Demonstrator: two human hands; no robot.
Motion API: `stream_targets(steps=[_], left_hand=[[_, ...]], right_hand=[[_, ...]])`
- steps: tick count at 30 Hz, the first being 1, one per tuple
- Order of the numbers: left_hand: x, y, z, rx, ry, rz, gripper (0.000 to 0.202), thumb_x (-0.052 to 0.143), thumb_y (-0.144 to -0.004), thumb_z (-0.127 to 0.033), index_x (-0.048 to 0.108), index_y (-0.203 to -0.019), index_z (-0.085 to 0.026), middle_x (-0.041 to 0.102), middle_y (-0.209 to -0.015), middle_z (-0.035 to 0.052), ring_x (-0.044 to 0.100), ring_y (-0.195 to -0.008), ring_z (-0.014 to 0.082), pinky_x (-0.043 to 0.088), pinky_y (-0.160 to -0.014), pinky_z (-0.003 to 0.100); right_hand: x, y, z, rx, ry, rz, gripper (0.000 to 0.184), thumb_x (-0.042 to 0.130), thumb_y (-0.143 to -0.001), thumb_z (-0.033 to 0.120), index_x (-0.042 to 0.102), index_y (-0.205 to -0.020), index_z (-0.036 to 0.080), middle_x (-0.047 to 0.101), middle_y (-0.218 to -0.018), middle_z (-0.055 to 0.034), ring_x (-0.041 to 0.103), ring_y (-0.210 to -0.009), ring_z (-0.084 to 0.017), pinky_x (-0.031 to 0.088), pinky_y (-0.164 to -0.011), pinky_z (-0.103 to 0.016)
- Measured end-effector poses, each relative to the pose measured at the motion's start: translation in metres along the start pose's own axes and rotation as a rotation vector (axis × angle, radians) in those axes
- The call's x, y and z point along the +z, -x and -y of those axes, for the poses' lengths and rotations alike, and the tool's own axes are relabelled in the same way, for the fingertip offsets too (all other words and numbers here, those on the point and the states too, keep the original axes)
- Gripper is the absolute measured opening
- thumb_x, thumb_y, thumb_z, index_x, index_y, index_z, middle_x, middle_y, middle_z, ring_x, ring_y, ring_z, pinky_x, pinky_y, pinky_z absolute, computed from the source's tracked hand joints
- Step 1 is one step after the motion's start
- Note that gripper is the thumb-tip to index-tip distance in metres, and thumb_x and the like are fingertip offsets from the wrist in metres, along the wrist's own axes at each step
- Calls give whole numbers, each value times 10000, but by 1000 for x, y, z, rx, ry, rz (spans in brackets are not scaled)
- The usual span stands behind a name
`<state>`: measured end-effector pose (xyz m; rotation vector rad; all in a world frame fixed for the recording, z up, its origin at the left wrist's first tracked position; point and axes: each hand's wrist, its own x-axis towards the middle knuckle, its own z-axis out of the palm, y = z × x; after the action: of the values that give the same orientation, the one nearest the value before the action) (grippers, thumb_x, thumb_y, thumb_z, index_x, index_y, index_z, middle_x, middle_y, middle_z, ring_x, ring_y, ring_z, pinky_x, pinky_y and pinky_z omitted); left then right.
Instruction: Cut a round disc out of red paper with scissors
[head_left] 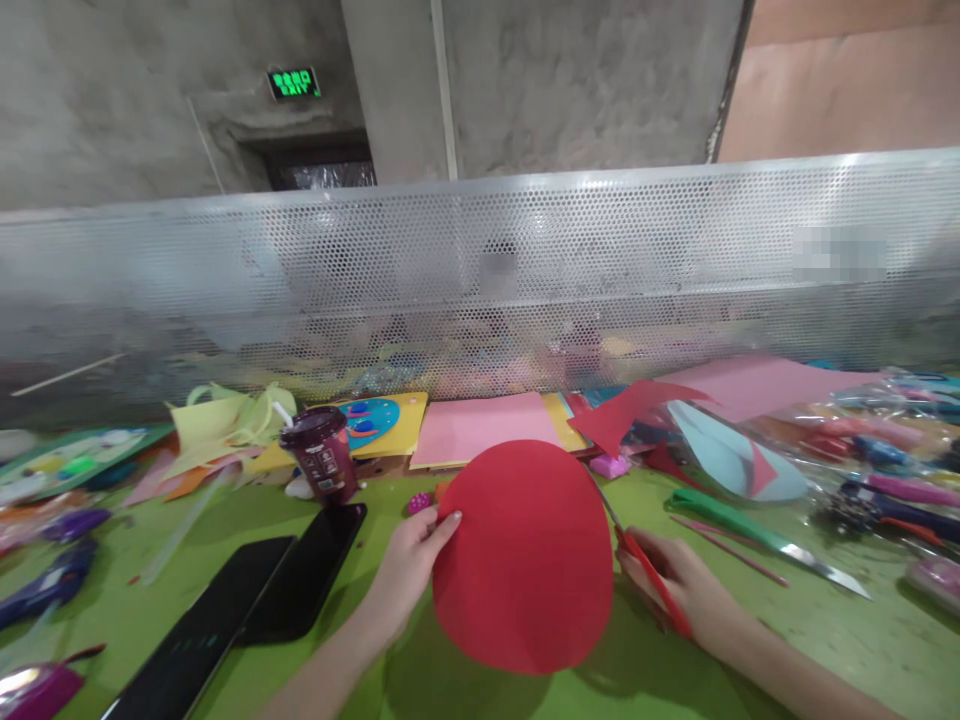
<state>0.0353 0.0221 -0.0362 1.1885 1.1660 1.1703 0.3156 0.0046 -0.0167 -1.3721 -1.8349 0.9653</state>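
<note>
A large rounded piece of red paper [525, 570] is held up above the green table, facing me. My left hand [420, 555] pinches its left edge, thumb on the near face and fingers behind. In my right hand [671, 580] is a pair of red-handled scissors [649, 570], the fingers closed around the handles. The scissor blades point up and left, beside the paper's right edge; part of them is hidden behind the paper, and I cannot tell whether they touch it. Just beyond my left hand sits a small magenta dotted ball [419, 502].
Two black phones [315, 570] overlap at left, near a lidded purple cup [322, 455]. Pink sheets [484, 428] and red scraps [634, 410] lie behind. A green-handled knife [772, 535] rests at right. A perforated metal panel [480, 250] closes off the table's back.
</note>
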Motion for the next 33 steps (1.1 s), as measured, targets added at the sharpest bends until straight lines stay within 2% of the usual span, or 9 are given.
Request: stream_targets(steps=[12,19,33], left_hand=[[3,1,-2,8,-6,6,384,594,-689,-520,628,-830,-165,679,-884,83,622,-774,240,473,-736,342],[2,0,2,3,14,26,403,591,-702,-506,631,-912,-165,677,-918,87,624,-830,250,470,-776,352],[2,2,0,10,6,27,353,585,-724,-465,642,-906,-168,680,-887,78,622,-805,246,464,-758,352]], right_hand=[[2,5,-4,51,-109,21,464,546,-670,638,405,-642,196,405,-504,47,360,-436,-88,302,-391,-209],[3,4,-6,26,-91,28,491,508,-675,674,410,-632,195,407,-488,46,357,-438,-89,289,-387,-210],[4,4,-3,57,-137,57,487,494,-689,672,467,-688,185,417,-497,44,336,-424,-85,280,-382,-213]])
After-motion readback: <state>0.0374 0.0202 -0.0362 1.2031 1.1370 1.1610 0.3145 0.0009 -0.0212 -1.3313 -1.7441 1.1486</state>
